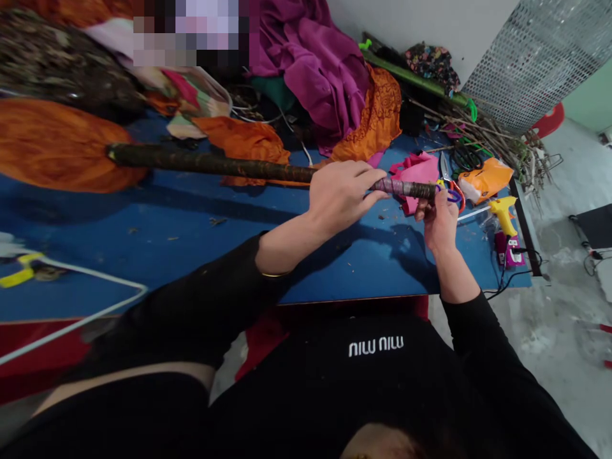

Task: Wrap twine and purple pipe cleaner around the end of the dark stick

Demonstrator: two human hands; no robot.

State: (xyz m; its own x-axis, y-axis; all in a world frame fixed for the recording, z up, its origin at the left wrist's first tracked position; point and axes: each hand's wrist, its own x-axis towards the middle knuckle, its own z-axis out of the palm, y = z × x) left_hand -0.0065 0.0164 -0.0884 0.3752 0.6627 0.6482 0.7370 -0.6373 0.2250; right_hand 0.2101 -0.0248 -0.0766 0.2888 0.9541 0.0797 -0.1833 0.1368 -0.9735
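A long dark stick (210, 163) lies across the blue table (191, 223), its far end in an orange cloth bundle (52, 146). My left hand (342, 194) is closed around the stick near its right end, where purple wrapping (399, 186) covers it. My right hand (440, 217) grips the very tip of the stick from below, fingers closed, beside scissors with red and blue handles (452, 188).
Pink cloth scraps (415, 169), a yellow glue gun (502, 213), an orange bag (485, 178), a heap of purple and orange fabric (325, 70) and dry twigs (482, 134) crowd the table's far right. A white wire frame (95, 280) lies at the left.
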